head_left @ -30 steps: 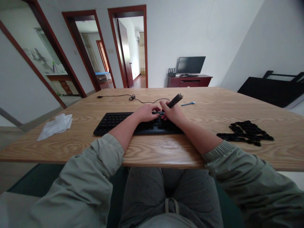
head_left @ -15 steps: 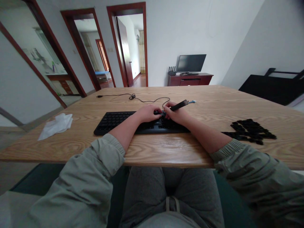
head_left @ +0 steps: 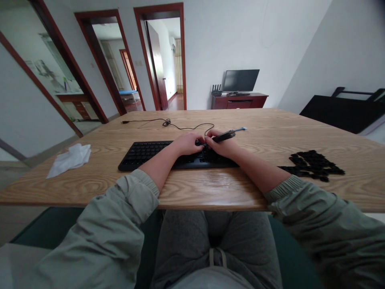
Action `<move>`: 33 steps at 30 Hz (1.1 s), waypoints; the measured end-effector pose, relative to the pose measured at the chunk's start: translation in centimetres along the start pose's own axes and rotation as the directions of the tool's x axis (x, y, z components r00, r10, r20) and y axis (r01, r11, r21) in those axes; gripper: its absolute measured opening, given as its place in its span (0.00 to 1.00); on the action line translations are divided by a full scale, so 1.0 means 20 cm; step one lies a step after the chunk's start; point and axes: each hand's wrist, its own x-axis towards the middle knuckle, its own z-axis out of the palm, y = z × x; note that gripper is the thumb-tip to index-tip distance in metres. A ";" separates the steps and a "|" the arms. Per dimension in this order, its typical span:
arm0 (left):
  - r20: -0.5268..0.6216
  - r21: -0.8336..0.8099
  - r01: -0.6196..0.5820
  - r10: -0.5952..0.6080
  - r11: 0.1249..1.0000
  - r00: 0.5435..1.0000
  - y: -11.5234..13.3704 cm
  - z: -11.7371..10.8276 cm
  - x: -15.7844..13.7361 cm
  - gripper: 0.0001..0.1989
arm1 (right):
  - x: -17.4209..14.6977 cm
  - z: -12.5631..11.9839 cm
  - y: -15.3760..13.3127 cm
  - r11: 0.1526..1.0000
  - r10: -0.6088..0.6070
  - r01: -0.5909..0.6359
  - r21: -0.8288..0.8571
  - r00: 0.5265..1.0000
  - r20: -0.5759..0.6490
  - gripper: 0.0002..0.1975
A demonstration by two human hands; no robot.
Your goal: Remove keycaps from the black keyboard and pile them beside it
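A black computer keyboard (head_left: 144, 155) lies flat on the table, with keys in place on its left side and a stretch of bare frame near my hands. My left hand (head_left: 189, 143) rests on its middle, fingers curled and thumb drawn close to the forefinger, with the keyboard under them. In my right hand (head_left: 221, 146) is a slim black pen-like tool (head_left: 225, 136), gripped like a pencil and slanting up to the right. Its tip is hidden by my fingers, down at the keyboard. Just beyond it shows a thin blue item (head_left: 241, 129) with a pale end.
To the right is a pile of loose black keycaps (head_left: 315, 163). A crumpled white tissue (head_left: 70, 159) lies at the left. The keyboard's thin cable (head_left: 183, 128) runs knotted across the far side of the wooden table (head_left: 210, 188).
My right hand has shifted slightly and the tool's upper end has dipped a little toward me. My left hand stays in about the same place. The whole view has moved slightly.
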 end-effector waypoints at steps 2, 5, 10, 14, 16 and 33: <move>-0.028 -0.018 0.020 -0.020 1.000 0.999 -0.01 0.00 0.00 0.13 | 0.03 0.00 -0.01 1.000 0.014 -0.014 0.020 1.000 -0.001 0.08; -0.059 -0.101 0.060 -0.066 0.993 0.996 -0.04 0.02 0.02 0.14 | 0.07 0.01 -0.01 0.998 0.012 -0.012 0.058 1.000 -0.003 0.09; -0.063 -0.172 0.045 -0.057 0.984 0.996 -0.05 0.03 0.03 0.16 | 0.09 0.04 0.02 0.993 0.031 -0.024 0.113 0.998 -0.056 0.11; -0.104 -0.105 0.039 -0.050 0.994 0.993 -0.03 0.03 0.03 0.16 | 0.10 0.06 0.01 0.986 0.061 -0.048 0.161 0.995 -0.073 0.10; -0.106 -0.058 0.061 -0.067 0.996 0.992 -0.02 0.03 0.03 0.15 | 0.12 0.08 0.01 0.988 0.084 -0.070 0.140 0.991 -0.101 0.10; -0.005 -0.103 0.164 -0.166 0.981 0.986 -0.03 0.05 0.05 0.10 | 0.22 0.11 0.00 0.936 0.142 -0.032 0.350 0.945 -0.294 0.15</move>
